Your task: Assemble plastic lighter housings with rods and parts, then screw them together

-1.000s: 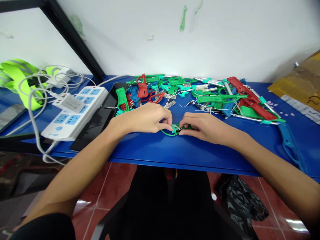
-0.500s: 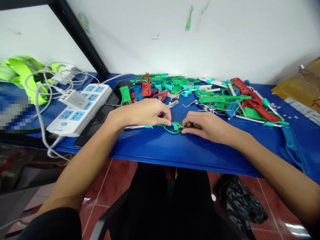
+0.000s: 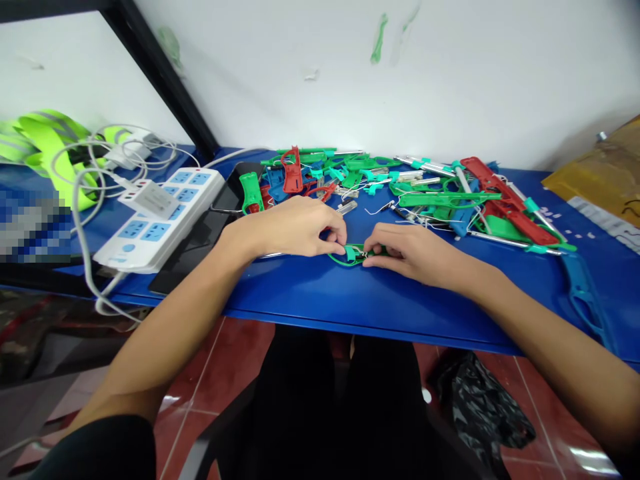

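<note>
A green plastic handle piece (image 3: 350, 257) lies on the blue table (image 3: 350, 300) near its front edge, between my two hands. My left hand (image 3: 295, 228) pinches its left end with closed fingers, over a thin metal rod mostly hidden beneath the hand. My right hand (image 3: 413, 252) grips the right end, fingers curled, with a small wire spring showing at the fingertips. Both hands rest on the tabletop.
A heap of red, green and blue plastic parts (image 3: 400, 187), metal rods and wire springs fills the back of the table. A white power strip (image 3: 160, 217) with cables and a dark tablet (image 3: 200, 233) lie to the left. Brown cardboard (image 3: 600, 173) sits far right.
My left hand has slid right, covering the metal rod that showed half a second ago. The right hand has stayed on the green piece.
</note>
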Action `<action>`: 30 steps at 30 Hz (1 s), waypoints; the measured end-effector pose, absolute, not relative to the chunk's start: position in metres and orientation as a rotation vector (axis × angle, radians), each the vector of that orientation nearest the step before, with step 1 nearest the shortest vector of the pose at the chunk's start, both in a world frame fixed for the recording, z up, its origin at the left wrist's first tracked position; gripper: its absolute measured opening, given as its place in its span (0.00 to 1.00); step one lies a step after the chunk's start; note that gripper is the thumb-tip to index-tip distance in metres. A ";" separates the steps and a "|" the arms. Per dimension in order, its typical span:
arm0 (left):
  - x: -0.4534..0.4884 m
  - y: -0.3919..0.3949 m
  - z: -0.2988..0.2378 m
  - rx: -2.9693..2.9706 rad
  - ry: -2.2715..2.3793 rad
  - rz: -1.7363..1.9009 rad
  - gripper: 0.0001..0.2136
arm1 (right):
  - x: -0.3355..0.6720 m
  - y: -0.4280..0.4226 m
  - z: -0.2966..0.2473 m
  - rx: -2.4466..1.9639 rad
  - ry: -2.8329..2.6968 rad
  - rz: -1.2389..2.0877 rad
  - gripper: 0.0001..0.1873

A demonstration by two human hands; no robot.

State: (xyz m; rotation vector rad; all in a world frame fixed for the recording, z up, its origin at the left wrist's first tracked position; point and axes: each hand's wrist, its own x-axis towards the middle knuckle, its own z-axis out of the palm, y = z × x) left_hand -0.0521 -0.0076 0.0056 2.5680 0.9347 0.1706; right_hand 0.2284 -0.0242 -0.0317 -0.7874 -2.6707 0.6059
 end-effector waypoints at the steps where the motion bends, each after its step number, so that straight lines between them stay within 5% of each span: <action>1: -0.050 -0.008 0.004 2.604 0.916 0.192 0.07 | 0.229 -0.024 -0.032 -0.789 -2.669 0.605 0.17; 30: -0.043 -0.002 -0.010 2.546 0.776 0.372 0.15 | 0.233 -0.021 -0.032 -0.808 -2.636 0.670 0.20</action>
